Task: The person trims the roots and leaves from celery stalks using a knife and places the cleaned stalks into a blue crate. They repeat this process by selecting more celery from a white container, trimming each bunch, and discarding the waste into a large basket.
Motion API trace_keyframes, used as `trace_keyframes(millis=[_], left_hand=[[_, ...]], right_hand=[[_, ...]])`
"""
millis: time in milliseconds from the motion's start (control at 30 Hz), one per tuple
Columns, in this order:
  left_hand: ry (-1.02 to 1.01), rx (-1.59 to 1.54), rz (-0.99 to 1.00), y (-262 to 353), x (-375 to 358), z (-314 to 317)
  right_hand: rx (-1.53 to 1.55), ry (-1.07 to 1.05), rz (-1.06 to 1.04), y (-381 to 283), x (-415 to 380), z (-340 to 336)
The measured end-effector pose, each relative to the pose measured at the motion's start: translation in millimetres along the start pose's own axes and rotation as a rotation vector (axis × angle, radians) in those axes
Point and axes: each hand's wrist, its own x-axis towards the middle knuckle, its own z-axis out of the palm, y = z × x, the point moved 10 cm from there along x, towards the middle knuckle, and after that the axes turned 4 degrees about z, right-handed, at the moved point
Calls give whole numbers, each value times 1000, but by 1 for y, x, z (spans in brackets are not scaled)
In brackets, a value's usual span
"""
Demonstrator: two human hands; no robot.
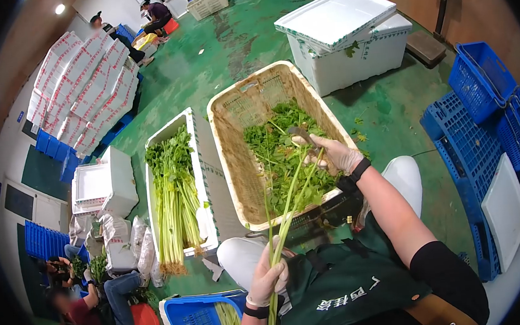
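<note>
Gloved in thin white, my left hand (268,278) is closed around the lower part of several long green stalks (289,212). My right hand (337,154), gloved too, is closed near their leafy upper end, over the crate; a dark object, too small to identify, shows at its fingers. Below it, a dirty cream crate (228,165) holds loose green leaves (283,142). Left of the crate, a white foam box (206,218) contains a bundle of leafy stalks (177,212) with roots toward me. A blue basket (193,320) with pale stalks is beside my left forearm.
Large white foam boxes (349,57) stand beyond the crate. Blue pallets (454,147) and baskets (479,78) line the right. Stacked foam boxes (83,85) are at the upper left. Other people sit at the lower left and the far back. A scale (427,48) stands by the wall.
</note>
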Motion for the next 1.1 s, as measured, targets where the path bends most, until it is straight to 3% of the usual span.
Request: trace_keyframes(millis=[200, 400, 533, 600, 633, 667, 700, 733, 800, 867, 933, 1000, 1067, 1100], left_hand=[[16, 26, -21, -1, -2, -5], [-13, 399, -40, -10, -6, -6], [-74, 767, 127, -10, -1, -9], [-27, 708, 214, -5, -1, -3], [-44, 706, 221, 2, 0, 9], [38, 920, 382, 26, -4, 23], [131, 1133, 538, 44, -13, 32], [139, 1135, 528, 43, -15, 22], [170, 387, 11, -6, -3, -30], [238, 226, 82, 13, 4, -35], [296, -112, 133, 23, 2, -48], [314, -284, 169, 29, 4, -59], [189, -435, 190, 32, 14, -59], [192, -436, 199, 29, 18, -65]], right_hand=[[28, -188, 87, -6, -15, 23], [-56, -270, 165, -6, -19, 27], [-613, 41, -11, -15, -14, 18], [-982, 109, -469, -18, -7, 21], [-1094, 218, -451, -19, -11, 21], [-1199, 318, -427, -22, -15, 24], [-1121, 442, -529, -35, -27, 28], [-1115, 433, -523, -31, -23, 27], [-771, 859, -586, -44, -33, -35], [-484, 858, -652, -18, -16, -84], [-316, 810, -337, -1, -30, -65], [30, 480, -218, 32, -14, -47], [272, 210, -71, 53, -24, 17], [263, 93, -21, 62, -24, 43]])
